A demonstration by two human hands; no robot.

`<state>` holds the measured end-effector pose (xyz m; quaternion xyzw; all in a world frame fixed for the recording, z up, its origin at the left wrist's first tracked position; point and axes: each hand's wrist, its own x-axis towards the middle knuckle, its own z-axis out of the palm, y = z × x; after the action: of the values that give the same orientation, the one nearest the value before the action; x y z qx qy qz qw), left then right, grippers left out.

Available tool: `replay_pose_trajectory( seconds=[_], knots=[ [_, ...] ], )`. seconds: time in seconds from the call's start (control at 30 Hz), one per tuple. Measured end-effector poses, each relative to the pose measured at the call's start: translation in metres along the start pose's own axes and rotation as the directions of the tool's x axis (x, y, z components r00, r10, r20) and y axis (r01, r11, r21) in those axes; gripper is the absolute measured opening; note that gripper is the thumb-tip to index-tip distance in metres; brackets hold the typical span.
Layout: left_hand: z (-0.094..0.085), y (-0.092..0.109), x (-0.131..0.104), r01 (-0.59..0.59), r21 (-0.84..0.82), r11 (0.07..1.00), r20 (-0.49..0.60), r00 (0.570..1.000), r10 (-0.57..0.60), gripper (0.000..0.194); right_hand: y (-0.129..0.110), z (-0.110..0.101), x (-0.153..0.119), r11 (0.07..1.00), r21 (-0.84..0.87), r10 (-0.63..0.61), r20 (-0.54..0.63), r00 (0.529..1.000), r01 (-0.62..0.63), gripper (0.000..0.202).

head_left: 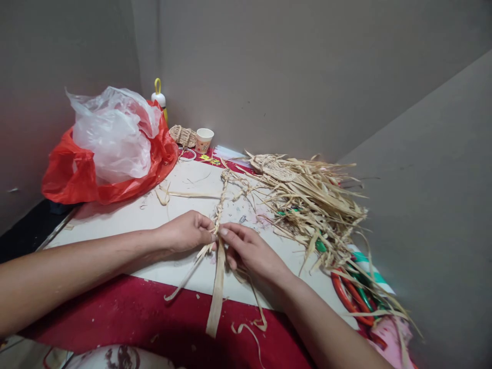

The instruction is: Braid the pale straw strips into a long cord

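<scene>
A thin braid of dried, straw-coloured leaf strips (220,205) runs from the far part of the white board toward me. My left hand (192,230) pinches its near end from the left. From the right, my right hand (246,248) pinches the same spot, with thumb and forefinger at the strands. Below the fingers a wide flat strip (217,294) hangs over the board's near edge. A narrower strip (184,282) trails to the left. Thin curled strips (257,307) dangle beneath my right hand.
A heap of dried strips (326,200) with a woven oval piece (274,167) lies right. Red-handled scissors (348,297) are beside it. A red plastic bag (73,174) with clear plastic stands left; a paper cup (204,141) and woven sandal-shaped piece (183,135) sit behind. Walls enclose the table.
</scene>
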<state>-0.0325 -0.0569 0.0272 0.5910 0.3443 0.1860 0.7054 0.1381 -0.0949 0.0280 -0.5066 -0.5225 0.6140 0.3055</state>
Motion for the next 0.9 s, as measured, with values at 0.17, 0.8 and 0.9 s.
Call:
replay_pose_trajectory(
  seconds=[0.17, 0.8, 0.9],
  knots=[
    [0.0, 0.0, 0.001, 0.041, 0.181, 0.983, -0.033, 0.999, -0.035, 0.025, 0.011, 0.003, 0.004, 0.996, 0.074, 0.039, 0.116, 0.993, -0.048, 0.037],
    [0.018, 0.026, -0.016, 0.082, 0.938, 0.336, -0.119, 0.989, 0.092, 0.027, 0.014, 0.005, 0.008, 0.994, 0.034, 0.107, -0.045, 0.993, -0.106, 0.028],
    [0.027, 0.031, -0.023, 0.101, 0.958, 0.267, -0.107, 0.994, 0.008, 0.025, 0.013, 0.007, 0.007, 0.988, 0.097, 0.127, -0.036, 0.991, -0.123, 0.034]
  ],
)
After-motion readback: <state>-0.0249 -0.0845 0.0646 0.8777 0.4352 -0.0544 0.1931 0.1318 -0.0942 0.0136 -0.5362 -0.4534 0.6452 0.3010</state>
